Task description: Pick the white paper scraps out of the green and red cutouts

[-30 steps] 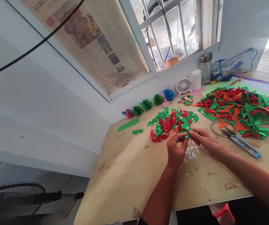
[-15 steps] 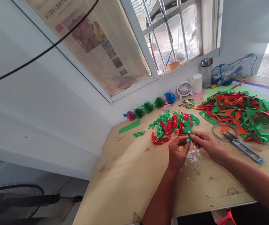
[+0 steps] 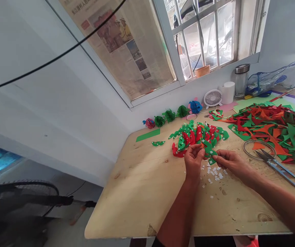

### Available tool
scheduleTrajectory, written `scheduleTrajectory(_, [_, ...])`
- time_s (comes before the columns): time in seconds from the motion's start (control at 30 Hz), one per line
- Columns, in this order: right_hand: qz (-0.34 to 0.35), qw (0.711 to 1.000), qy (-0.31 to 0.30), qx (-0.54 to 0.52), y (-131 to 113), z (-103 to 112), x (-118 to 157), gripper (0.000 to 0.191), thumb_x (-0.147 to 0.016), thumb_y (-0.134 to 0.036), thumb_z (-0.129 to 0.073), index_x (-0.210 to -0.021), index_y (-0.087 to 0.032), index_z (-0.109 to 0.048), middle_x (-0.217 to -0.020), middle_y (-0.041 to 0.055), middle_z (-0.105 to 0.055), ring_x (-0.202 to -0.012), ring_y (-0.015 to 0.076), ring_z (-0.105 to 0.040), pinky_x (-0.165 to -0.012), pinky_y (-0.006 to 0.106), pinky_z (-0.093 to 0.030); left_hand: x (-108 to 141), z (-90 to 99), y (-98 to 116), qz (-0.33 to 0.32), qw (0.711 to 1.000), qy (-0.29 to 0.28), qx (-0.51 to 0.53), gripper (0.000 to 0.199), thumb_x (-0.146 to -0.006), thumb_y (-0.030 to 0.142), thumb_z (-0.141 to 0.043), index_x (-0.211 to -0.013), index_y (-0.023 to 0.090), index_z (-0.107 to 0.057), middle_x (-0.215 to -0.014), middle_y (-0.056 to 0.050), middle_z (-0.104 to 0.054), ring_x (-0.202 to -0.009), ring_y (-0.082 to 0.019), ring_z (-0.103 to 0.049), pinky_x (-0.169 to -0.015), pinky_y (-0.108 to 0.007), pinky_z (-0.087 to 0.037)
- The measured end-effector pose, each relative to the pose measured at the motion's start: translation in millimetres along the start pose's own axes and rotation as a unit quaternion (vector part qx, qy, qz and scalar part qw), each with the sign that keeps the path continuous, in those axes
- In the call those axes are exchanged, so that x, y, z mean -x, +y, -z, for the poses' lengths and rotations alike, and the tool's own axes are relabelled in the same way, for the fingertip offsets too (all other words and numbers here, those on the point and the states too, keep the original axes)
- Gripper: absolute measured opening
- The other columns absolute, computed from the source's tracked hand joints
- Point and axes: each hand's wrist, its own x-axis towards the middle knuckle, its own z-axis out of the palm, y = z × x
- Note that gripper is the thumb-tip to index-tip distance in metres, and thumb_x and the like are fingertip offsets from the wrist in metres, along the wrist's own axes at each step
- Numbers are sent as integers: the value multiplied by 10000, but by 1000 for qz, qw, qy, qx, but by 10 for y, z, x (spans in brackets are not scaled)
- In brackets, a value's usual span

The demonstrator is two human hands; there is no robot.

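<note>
Between my two hands is a green paper cutout with small white squares on it. My left hand pinches its left side, thumb against fingers. On the right, my right hand grips the cutout's lower edge between thumb and fingers. Just beyond them lies a pile of red and green paper cutouts, many bearing white squares. Below my hands, small white paper bits are scattered over the wooden table. One separate green cutout lies to the left of the pile.
Blue-handled snips rest by a metal ring at right, before a large heap of paper scraps. Along the wall stand paper flowers, a small fan, a white roll and a glass bottle.
The cutout between my hands has turned and now shows more of its green surface. My right hand has shifted lower on it. The whole view has swung slightly left.
</note>
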Motion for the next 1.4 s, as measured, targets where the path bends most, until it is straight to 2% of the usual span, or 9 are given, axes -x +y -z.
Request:
scheduleTrajectory(0.2, [-3, 998, -33, 50, 63, -9, 4, 484, -721, -649, -548, -577, -197, -449, -507, -53, -401, -473, 86, -312, -460, 240, -225, -35, 2, 60, 33, 997, 46, 58, 424, -594, 366, -767, -917, 156, -589, -733, -20, -646, -618, -128, -616, -552, -232, -470])
scheduleTrajectory(0.47, [7, 994, -69, 86, 3, -23, 32, 427, -756, -570, -557, -580, -195, -455, -511, -52, -398, -478, 86, -327, -456, 235, -233, -53, 3, 113, 28, 994, 82, 63, 310, -558, 284, -774, -781, 140, -613, -629, 14, -609, -513, -85, -564, -523, -210, -445])
scheduleTrajectory(0.57, [27, 990, -55, 128, 31, -16, 37, 411, -785, -548, -536, -590, -197, -447, -513, -54, -380, -486, 93, -326, -458, 237, -236, -47, -4, 125, 31, 994, 78, 71, 292, -554, 266, -771, -767, 143, -614, -621, 17, -614, -509, -85, -567, -519, -208, -444])
scheduleTrajectory(0.7, [77, 967, 8, 244, 18, -9, 55, 407, -819, -518, -504, -580, -200, -417, -515, -51, -366, -501, 105, -341, -481, 246, -245, -25, -22, 122, 43, 995, 54, 79, 286, -549, 263, -774, -754, 148, -612, -626, 20, -618, -524, -85, -571, -540, -212, -457])
scheduleTrajectory(0.87, [100, 943, 19, 317, -14, 1, 54, 393, -849, -521, -443, -645, -198, -536, -601, -3, -527, -570, 147, -475, -538, 267, -345, 11, -50, 107, 38, 997, 29, 67, 303, -553, 304, -784, -745, 152, -606, -632, 15, -627, -520, -88, -573, -548, -221, -458])
scheduleTrajectory(1.0, [130, 938, 29, 321, 48, 27, 12, 376, -841, -520, -460, -780, -202, -651, -820, 75, -651, -770, 228, -577, -689, 336, -428, 14, -52, 100, 23, 998, 21, 58, 311, -562, 312, -783, -759, 152, -605, -628, 13, -629, -525, -94, -582, -545, -222, -464])
scheduleTrajectory(1.13, [140, 948, 74, 276, 61, 36, -5, 353, -796, -526, -526, -793, -205, -672, -949, 101, -673, -904, 278, -586, -822, 399, -427, 10, -48, 92, 13, 999, 21, 36, 311, -575, 324, -773, -781, 155, -612, -634, 8, -636, -509, -88, -571, -540, -222, -462])
scheduleTrajectory(1.27, [79, 981, 26, 174, -31, 15, 34, 369, -803, -524, -515, -746, -193, -668, -726, 47, -664, -708, 219, -604, -626, 311, -463, 28, -62, 74, 11, 1000, -4, 22, 301, -577, 330, -771, -764, 156, -611, -619, 7, -623, -525, -95, -567, -525, -218, -447])
scheduleTrajectory(1.4, [55, 986, 30, 151, -89, 6, 63, 337, -793, -484, -533, -685, -188, -651, -599, 8, -597, -599, 173, -553, -525, 262, -407, 43, -74, 66, 13, 1000, -19, 18, 299, -579, 333, -768, -764, 154, -616, -617, 8, -609, -528, -94, -559, -511, -213, -434])
